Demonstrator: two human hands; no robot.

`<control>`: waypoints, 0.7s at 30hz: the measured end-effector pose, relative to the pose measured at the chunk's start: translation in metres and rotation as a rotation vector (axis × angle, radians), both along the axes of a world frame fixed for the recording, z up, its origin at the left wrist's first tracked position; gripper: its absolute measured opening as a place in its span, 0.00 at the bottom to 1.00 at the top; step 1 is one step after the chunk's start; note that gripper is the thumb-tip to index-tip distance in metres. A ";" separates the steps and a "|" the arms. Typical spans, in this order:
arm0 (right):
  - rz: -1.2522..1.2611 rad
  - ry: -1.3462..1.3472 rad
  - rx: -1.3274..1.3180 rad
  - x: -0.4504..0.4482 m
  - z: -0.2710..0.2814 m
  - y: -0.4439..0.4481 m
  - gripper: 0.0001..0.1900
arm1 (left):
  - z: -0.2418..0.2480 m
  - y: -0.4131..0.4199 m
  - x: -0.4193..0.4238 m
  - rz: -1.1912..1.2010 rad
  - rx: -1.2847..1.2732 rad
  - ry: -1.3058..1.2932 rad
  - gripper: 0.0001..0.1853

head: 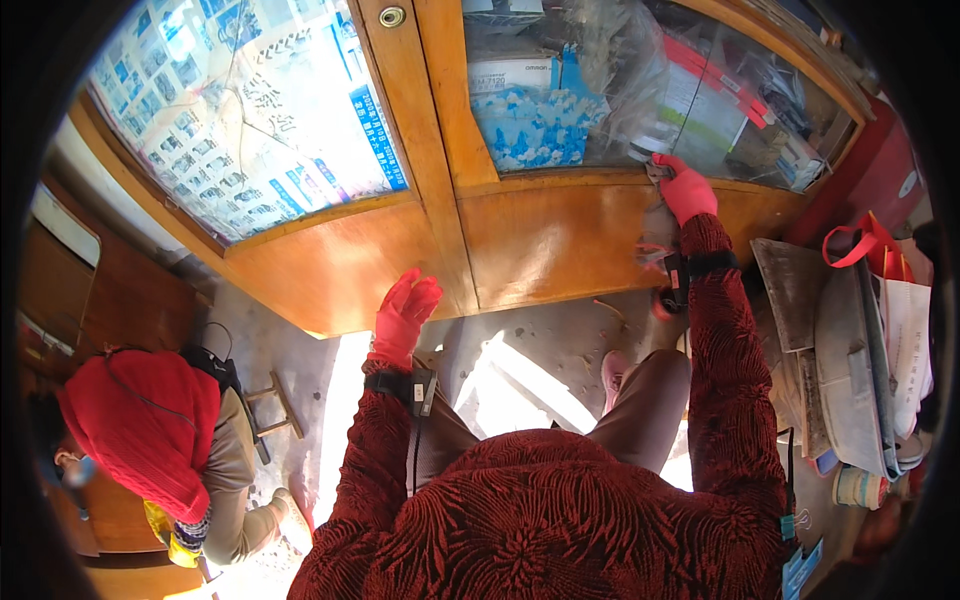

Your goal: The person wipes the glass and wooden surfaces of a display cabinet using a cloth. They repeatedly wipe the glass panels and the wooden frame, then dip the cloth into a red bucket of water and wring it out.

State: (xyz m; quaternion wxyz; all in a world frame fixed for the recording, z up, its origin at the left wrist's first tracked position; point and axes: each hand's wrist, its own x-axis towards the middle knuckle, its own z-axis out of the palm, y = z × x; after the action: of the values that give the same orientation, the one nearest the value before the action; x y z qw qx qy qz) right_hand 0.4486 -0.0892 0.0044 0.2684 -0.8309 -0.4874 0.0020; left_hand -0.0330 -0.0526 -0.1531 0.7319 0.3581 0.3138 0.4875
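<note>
Before me stands a wooden cabinet with glass-paned doors. My right hand, in a red glove, grips a grey cloth at the lower edge of the right glass pane. Part of the cloth hangs down over the wooden panel. My left hand, gloved in red as well, is held in the air in front of the left door's lower panel, with nothing in it. Printed sheets lie behind the left glass pane, which has crack-like lines across it.
Boxes and plastic wrapping sit behind the right pane, among them an Omron box. To the left, a person in a red top bends forward beside a small wooden stool. Boards and a white bag with red handles stand at the right.
</note>
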 end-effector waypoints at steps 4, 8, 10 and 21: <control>0.096 0.351 0.106 0.011 -0.012 0.013 0.23 | 0.002 0.001 0.003 0.011 -0.030 -0.051 0.20; 0.371 0.339 0.271 -0.047 -0.021 0.021 0.22 | 0.002 0.002 0.009 -0.017 -0.013 -0.055 0.21; 0.342 0.197 0.288 -0.092 -0.017 0.021 0.22 | 0.003 0.003 0.011 -0.025 -0.008 -0.054 0.21; 0.379 0.084 0.235 -0.219 -0.006 0.039 0.22 | 0.006 0.001 0.011 -0.023 -0.036 -0.041 0.22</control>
State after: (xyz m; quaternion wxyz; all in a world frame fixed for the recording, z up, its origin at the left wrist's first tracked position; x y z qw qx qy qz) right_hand 0.2299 -0.0502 -0.0017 0.3783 -0.6867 -0.6200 0.0304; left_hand -0.0217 -0.0515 -0.1473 0.7501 0.3383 0.3033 0.4806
